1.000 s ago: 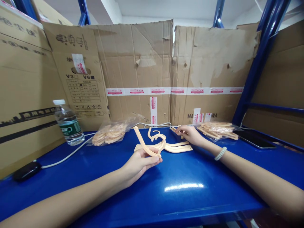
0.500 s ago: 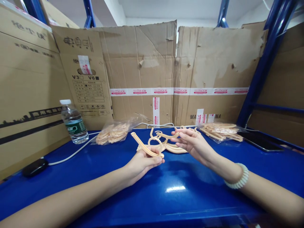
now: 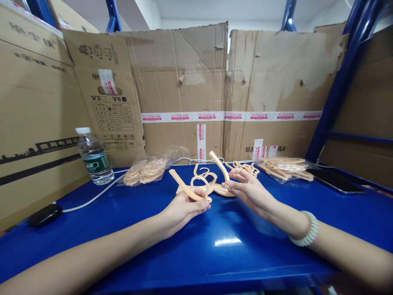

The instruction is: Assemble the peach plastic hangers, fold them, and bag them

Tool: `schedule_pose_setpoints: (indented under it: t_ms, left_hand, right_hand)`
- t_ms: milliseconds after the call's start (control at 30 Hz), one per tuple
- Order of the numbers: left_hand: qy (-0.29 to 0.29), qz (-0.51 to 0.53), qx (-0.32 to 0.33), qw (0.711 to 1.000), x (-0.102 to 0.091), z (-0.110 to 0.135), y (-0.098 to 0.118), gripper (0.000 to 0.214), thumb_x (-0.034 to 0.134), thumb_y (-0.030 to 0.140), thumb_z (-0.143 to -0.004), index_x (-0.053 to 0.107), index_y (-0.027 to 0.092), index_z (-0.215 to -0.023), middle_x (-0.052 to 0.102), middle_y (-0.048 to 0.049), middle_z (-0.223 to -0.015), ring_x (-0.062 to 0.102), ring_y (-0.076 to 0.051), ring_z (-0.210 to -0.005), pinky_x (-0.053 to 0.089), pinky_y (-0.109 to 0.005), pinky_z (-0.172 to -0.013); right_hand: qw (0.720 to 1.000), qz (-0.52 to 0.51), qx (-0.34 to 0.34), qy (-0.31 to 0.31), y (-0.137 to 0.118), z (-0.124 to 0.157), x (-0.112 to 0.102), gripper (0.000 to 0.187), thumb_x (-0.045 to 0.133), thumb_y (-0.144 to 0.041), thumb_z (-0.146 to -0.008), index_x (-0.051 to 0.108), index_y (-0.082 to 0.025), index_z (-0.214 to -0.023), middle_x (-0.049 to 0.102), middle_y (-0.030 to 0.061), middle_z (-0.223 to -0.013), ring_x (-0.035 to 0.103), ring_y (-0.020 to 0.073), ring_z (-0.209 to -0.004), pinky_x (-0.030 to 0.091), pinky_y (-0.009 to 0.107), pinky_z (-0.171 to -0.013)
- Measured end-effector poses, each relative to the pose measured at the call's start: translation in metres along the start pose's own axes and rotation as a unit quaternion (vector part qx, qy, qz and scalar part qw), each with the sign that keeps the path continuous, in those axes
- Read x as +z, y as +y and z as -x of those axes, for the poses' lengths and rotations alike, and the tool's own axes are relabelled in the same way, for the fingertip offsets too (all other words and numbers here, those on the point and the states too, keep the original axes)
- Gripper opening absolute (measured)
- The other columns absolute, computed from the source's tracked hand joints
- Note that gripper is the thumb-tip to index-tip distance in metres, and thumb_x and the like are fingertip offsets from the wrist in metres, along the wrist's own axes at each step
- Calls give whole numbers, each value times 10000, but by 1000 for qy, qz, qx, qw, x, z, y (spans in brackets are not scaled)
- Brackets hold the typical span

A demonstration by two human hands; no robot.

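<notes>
My left hand [image 3: 190,207] is closed round a beige plastic hanger arm [image 3: 181,184], a grooved, curved strip that slants up to the left. A beige ring [image 3: 200,180] rises just behind that strip's lower end; I cannot tell whether the two are joined. Between thumb and fingertips, my right hand [image 3: 250,188] pinches a second hanger arm [image 3: 220,166], which points up and tilts left. The two arms are apart. Behind my hands, a loose pile of beige curved parts and hooks [image 3: 223,190] lies on the blue table [image 3: 196,254], partly hidden.
Clear bags of beige parts lie at the left [image 3: 145,170] and right [image 3: 284,168]. A water bottle [image 3: 94,159], a black mouse-like object [image 3: 45,215] with a white cable, and a dark phone or tablet [image 3: 339,180] are on the table. Cardboard [image 3: 181,94] walls the back.
The hanger arm in my right hand has swung from nearly level to upright, its free end now high. My left hand keeps its hold almost unmoved.
</notes>
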State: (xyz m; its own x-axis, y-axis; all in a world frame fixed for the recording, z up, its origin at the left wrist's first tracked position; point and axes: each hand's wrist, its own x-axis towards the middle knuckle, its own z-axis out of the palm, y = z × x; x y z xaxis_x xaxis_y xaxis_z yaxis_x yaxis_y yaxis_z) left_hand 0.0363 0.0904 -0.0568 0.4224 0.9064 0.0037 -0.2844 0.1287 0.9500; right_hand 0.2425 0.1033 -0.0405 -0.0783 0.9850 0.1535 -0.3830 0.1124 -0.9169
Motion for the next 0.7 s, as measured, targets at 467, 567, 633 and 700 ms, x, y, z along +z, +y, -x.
schedule_pose_setpoints:
  t_ms: [467,567,633,700]
  left_hand:
    - [-35,-22,22,999,-5,-4,-3,295,855,172,-569,593,133,-699,649,-10,-694,582,-101,-680,418,-205,-643]
    - [-34,-52,36,997,-5,-4,-4,268,845,177,-572,610,136,-696,646,-9,-707,591,-121,-700,437,-237,-675]
    - [-25,-92,49,994,-5,-3,-5,243,832,174,-580,624,136,-699,652,-14,-721,596,-135,-712,444,-261,-698]
    - [-16,-129,54,990,-5,-3,-6,226,821,173,-587,634,137,-707,661,-21,-729,600,-147,-720,444,-278,-713]
  right_hand:
    - [982,74,54,-166,17,2,1,421,834,-219,-606,619,-154,-962,706,16,-800,661,118,-706,527,253,-689]
    - [979,94,29,-181,17,3,2,453,823,-230,-627,598,-153,-1012,709,26,-826,665,126,-724,529,268,-706]
    - [976,106,16,-192,17,3,2,453,815,-218,-638,588,-155,-1026,713,28,-849,669,125,-738,534,274,-730]
    - [971,112,7,-210,16,3,3,439,803,-205,-653,581,-159,-1029,717,29,-862,676,128,-762,540,278,-750]
